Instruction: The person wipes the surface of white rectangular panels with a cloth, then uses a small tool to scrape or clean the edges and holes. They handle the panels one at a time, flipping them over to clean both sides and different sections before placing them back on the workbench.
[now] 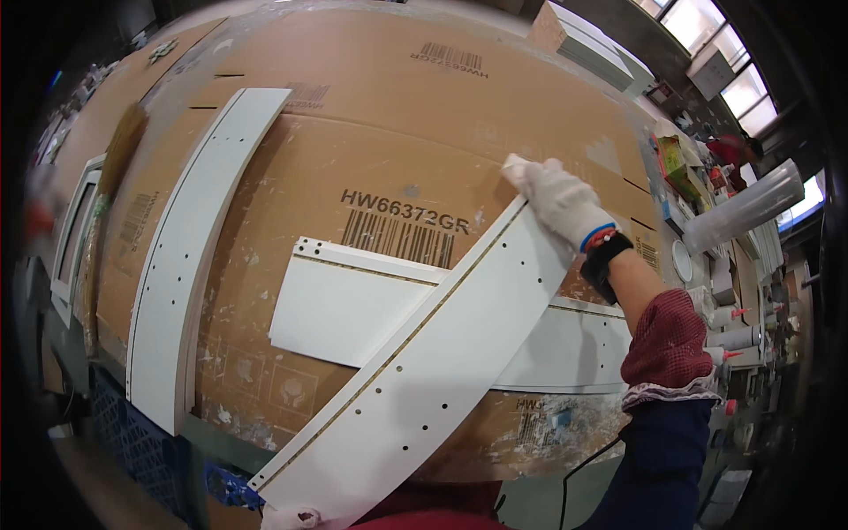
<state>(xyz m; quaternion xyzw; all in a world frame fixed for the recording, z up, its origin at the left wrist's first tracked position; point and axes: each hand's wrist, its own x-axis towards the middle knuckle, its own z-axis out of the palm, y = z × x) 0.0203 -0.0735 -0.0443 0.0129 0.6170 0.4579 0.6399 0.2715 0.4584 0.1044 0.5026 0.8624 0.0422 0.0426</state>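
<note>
A long white board (424,353) lies slantwise in front of me, with a narrow brown groove along its left edge and several drilled holes. My right hand (565,199), in a white glove, grips its far end, fingers closed around the corner. At the board's near end, my gloved left hand (296,518) shows only in part at the lower edge of the picture, closed on the board there. Beneath the long board lies another white grooved board (353,300), crossing it; a white piece (570,349) with holes shows on the other side.
Cardboard (371,141) covers the worktable. Another long white drilled board (190,238) lies at left, beside a brush-like bundle (110,185) and a white frame (75,234). Stacked white boards (592,49) stand at the far right. A clear plastic roll (751,208) and bottles (733,337) crowd the right side.
</note>
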